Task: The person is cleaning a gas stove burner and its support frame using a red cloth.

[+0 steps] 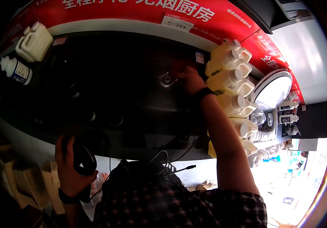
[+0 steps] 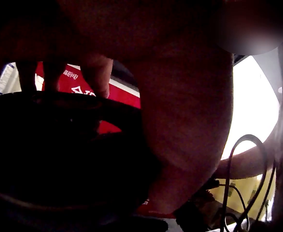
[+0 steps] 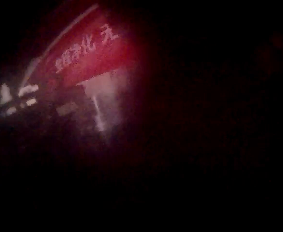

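- Gripping, with curled left hand [image 1: 70, 173], a dark rounded piece [image 1: 84, 159] near the front edge of the black cooktop [image 1: 133, 57]: could slip or knock the edge if held loosely.
- With right hand [image 1: 192, 79] beside the metal burner [image 1: 166, 79], impossible to tell in shadow whether holding anything; could misplace contact in poor light.
- Farther out, risk of toppling yellowish jugs [image 1: 228, 78] by brushing with right forearm [image 1: 226, 133].
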`<action>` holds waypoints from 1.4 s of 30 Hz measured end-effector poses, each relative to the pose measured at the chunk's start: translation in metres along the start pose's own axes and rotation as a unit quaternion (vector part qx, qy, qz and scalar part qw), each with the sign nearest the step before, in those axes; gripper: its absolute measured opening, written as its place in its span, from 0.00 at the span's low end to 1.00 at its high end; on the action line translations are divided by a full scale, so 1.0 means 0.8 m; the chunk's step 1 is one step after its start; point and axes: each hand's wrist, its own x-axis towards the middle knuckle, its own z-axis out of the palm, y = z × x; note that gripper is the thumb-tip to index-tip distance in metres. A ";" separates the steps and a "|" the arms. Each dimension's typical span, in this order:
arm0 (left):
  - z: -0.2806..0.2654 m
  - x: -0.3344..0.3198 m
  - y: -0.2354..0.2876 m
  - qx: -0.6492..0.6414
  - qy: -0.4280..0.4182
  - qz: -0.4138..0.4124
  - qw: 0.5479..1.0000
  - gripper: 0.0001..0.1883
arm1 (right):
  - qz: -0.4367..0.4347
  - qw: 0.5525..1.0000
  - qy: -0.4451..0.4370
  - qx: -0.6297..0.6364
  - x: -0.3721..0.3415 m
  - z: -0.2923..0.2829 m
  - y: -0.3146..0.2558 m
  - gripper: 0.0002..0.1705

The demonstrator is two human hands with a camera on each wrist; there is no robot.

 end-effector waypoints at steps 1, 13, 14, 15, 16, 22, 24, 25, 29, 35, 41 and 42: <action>-0.002 0.001 0.001 0.001 0.000 0.002 1.000 0.58 | 0.004 1.000 -0.002 0.001 0.001 -0.001 -0.001 0.13; -0.022 -0.014 -0.003 0.008 0.006 -0.021 1.000 0.58 | 0.285 0.953 -0.030 0.098 -0.021 -0.009 -0.011 0.15; -0.021 -0.015 -0.004 0.001 0.004 -0.025 1.000 0.58 | 0.251 0.964 -0.002 0.091 -0.032 -0.006 -0.017 0.14; -0.020 -0.015 -0.004 -0.005 0.002 -0.029 1.000 0.58 | 0.218 0.972 0.027 0.083 -0.041 -0.003 -0.023 0.14; -0.020 -0.015 -0.005 0.003 0.002 -0.024 1.000 0.59 | 0.133 0.987 0.085 0.042 -0.046 0.005 -0.024 0.14; -0.019 -0.014 0.001 -0.009 0.006 -0.018 1.000 0.56 | 0.026 0.996 0.064 -0.053 -0.076 0.007 -0.055 0.16; -0.014 -0.014 -0.003 -0.012 0.004 -0.017 1.000 0.56 | 0.029 0.994 0.028 -0.101 -0.088 0.002 -0.073 0.17; -0.013 -0.014 -0.003 -0.007 0.003 -0.014 1.000 0.56 | -0.016 0.997 0.026 -0.070 -0.093 0.007 -0.074 0.18; -0.014 -0.013 -0.002 0.019 0.006 -0.004 1.000 0.56 | -0.106 0.993 -0.023 0.039 -0.097 0.004 -0.087 0.19; -0.017 -0.011 0.000 0.009 0.011 -0.005 1.000 0.56 | 0.009 0.998 0.046 0.038 -0.039 0.002 -0.117 0.21; -0.014 -0.013 0.000 0.014 0.001 -0.003 1.000 0.57 | 0.108 0.974 -0.164 -0.116 -0.005 0.025 -0.155 0.22; -0.013 -0.014 -0.002 0.018 -0.003 -0.003 1.000 0.58 | 0.127 0.970 -0.180 -0.101 -0.005 0.013 -0.163 0.21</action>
